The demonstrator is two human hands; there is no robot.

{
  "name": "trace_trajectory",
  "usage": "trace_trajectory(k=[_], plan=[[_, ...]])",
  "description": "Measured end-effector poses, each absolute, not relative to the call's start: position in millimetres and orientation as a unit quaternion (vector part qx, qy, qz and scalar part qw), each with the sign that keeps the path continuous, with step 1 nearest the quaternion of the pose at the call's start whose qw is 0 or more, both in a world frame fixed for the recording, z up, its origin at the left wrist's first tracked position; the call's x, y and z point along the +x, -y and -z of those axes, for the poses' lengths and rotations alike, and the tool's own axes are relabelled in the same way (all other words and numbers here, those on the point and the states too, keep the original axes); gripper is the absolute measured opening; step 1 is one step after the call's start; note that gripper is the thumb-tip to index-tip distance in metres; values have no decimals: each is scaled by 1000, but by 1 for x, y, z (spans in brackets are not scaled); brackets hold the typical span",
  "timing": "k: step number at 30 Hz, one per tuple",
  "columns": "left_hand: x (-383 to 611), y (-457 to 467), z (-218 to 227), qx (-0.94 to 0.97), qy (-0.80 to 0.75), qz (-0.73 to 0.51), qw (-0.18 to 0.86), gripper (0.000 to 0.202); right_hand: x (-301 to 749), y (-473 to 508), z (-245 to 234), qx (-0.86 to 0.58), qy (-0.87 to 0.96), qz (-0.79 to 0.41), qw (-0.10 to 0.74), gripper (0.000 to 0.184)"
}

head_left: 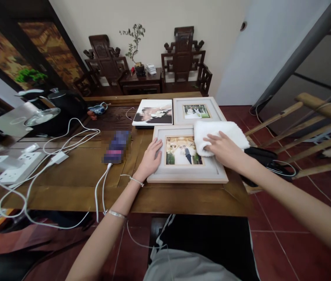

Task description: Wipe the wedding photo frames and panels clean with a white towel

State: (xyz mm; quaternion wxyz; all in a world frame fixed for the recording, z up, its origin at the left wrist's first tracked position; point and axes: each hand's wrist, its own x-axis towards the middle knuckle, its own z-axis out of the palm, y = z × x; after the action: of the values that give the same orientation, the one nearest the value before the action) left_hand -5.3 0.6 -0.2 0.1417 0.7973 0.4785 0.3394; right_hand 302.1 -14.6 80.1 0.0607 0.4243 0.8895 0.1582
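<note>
Counter [179,197]: brown wood.
Photo frame [183,153]: flat near the front edge.
White cloth [226,133]: over the frame's right side.
Right hand [222,149]: on the cloth; fingers' grip, can't tell.
Left hand [150,159]: on left rim, thumb and fingers apart.

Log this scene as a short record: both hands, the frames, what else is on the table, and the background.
Left hand: resting on the near picture frame, at its left side
Right hand: on a white cloth covering that frame's upper right part
Behind the near frame: second picture frame; photo panel to its left
Left on table: phone with white cable; power strip
Background: two dark wooden chairs; potted plant between them
</note>
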Motion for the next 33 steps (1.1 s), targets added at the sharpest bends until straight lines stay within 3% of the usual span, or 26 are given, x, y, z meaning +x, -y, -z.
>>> trace_trajectory(k=[5,12,19,25,33], plan=[[-5,0,0,796,-479,-342,141,42,301,84,-90,389,-918,-71,22,41],[-5,-2,1,802,-473,-338,135,42,302,122,-109,360,-926,115,-18,70],[-7,-2,3,803,-471,-340,133,43,285,35,-58,385,-922,-16,-45,69],[-8,-1,4,803,-469,-340,138,43,273,-43,-50,463,-871,-128,-98,65],[-8,0,0,806,-468,-334,139,43,247,-1,-58,469,-876,-110,31,56]])
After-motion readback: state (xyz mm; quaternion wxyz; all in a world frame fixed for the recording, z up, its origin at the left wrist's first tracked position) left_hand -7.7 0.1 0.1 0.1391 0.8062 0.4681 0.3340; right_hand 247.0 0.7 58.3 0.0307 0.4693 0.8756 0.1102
